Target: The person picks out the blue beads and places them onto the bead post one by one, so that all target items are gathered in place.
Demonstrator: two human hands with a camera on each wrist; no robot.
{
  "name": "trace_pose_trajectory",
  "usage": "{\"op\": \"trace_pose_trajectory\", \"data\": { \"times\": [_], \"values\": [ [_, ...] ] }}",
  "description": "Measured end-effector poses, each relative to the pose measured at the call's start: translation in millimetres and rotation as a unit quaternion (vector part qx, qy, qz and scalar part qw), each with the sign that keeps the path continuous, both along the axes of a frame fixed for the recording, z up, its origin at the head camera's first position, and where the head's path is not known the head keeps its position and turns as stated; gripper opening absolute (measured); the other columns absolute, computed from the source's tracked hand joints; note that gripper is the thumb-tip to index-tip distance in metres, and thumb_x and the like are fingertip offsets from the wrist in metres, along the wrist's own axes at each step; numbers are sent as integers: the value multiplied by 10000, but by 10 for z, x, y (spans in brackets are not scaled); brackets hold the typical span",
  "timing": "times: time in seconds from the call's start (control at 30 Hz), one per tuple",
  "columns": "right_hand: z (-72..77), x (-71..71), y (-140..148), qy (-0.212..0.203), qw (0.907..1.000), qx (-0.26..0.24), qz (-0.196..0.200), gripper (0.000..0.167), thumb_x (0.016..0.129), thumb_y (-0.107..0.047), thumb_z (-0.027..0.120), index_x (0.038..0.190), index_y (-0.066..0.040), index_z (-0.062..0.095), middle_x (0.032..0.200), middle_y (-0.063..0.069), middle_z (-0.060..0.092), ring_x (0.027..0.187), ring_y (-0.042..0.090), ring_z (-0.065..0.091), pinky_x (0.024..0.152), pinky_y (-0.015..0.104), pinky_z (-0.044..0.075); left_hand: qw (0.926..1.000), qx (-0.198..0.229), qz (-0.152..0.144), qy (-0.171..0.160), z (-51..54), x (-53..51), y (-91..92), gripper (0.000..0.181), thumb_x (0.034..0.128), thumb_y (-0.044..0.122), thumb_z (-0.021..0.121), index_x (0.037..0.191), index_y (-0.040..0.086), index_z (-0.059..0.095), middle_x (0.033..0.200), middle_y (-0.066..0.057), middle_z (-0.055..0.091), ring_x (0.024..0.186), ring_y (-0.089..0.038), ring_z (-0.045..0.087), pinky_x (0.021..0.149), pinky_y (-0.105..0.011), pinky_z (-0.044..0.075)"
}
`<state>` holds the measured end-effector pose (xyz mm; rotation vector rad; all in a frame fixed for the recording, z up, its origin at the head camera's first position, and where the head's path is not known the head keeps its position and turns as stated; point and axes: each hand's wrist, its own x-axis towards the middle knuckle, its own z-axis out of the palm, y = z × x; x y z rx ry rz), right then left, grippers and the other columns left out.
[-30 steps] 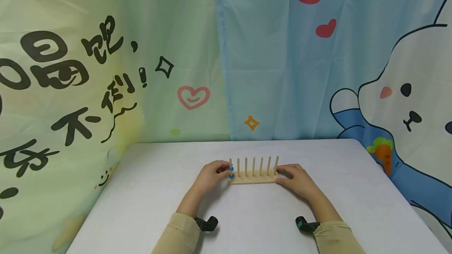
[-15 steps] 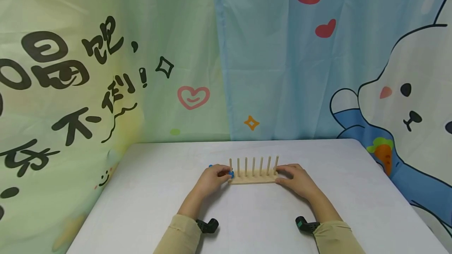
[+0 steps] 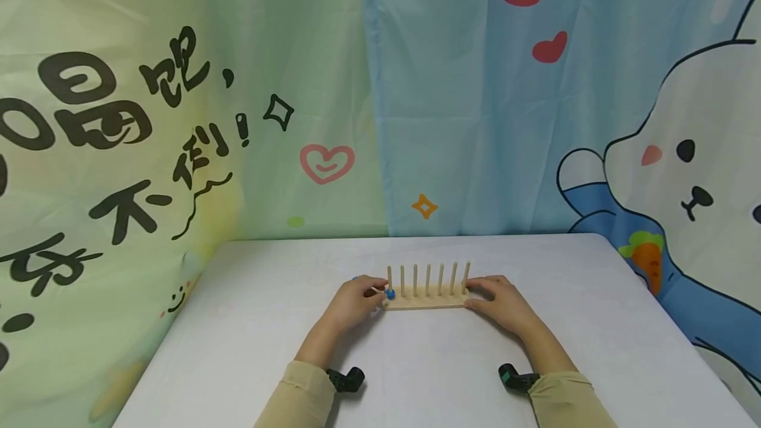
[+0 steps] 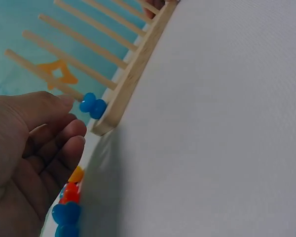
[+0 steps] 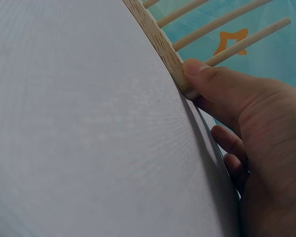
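Observation:
A wooden peg board [image 3: 425,302] with a row of upright pegs stands on the white table. Blue beadwork [image 4: 93,105] with rounded lobes sits low on its leftmost peg, against the base; I cannot tell whether it is one bead or two. Beside that peg is my left hand [image 3: 352,302], thumb tip close to the blue bead, its fingers loosely bent with nothing seen between them. At the other end, my right hand [image 3: 501,302] pinches the base's right end between thumb and fingers, the thumb [image 5: 195,66] lying on the wood. The other pegs carry nothing.
Behind the left hand lie loose beads: yellow [image 4: 76,174], red [image 4: 70,193] and blue [image 4: 66,216], mostly hidden in the head view. A printed cloth backdrop [image 3: 440,84] hangs behind the table [image 3: 416,375]. Each wrist wears a black camera.
Blue that showed higher on the leftmost peg a second ago now shows only down at the base. The left hand's fingertips have drawn slightly left of it. The right hand stays put.

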<state>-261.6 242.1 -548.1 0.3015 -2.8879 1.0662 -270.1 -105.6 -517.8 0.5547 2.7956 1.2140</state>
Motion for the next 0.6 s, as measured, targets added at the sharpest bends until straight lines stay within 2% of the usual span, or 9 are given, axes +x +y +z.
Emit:
{"op": "trace_pose_trajectory", "data": {
  "times": [0.13, 0.3, 0.5, 0.6],
  "values": [
    [4, 0, 10, 18, 10000, -20, 5, 523, 863, -447, 734, 1283, -146, 655, 1322, 205, 546, 1262, 435, 481, 1025, 651, 374, 9996, 16, 113, 255, 14, 7, -99, 271, 949, 238, 670, 1213, 183, 700, 1137, 2, 695, 976, -143, 659, 837, -320, 532],
    [2, -6, 9, 55, 10000, -6, 35, 518, 860, -444, 738, 1277, -145, 659, 1308, 200, 556, 1252, 435, 491, 1014, 650, 383, 9983, 25, 447, 385, 4, 34, -288, 242, 930, 222, 695, 1166, 176, 720, 1093, 14, 699, 947, -127, 636, 847, -339, 525],
    [4, -8, 8, 71, 10000, 5, 37, 511, 863, -433, 738, 1277, -144, 658, 1309, 197, 559, 1255, 433, 490, 1018, 645, 383, 9947, -133, 1017, 37, -29, 80, -520, 240, 934, 260, 691, 1167, 206, 713, 1125, 27, 683, 943, -138, 616, 820, -343, 519],
    [11, -1, 4, 49, 10000, -4, 44, 509, 865, -426, 738, 1277, -139, 658, 1310, 203, 555, 1253, 438, 491, 1017, 645, 384, 9933, -204, 1132, -125, -58, 101, -618, 251, 933, 258, 691, 1178, 207, 706, 1113, 22, 677, 925, -142, 598, 804, -338, 514]
  ]
}}
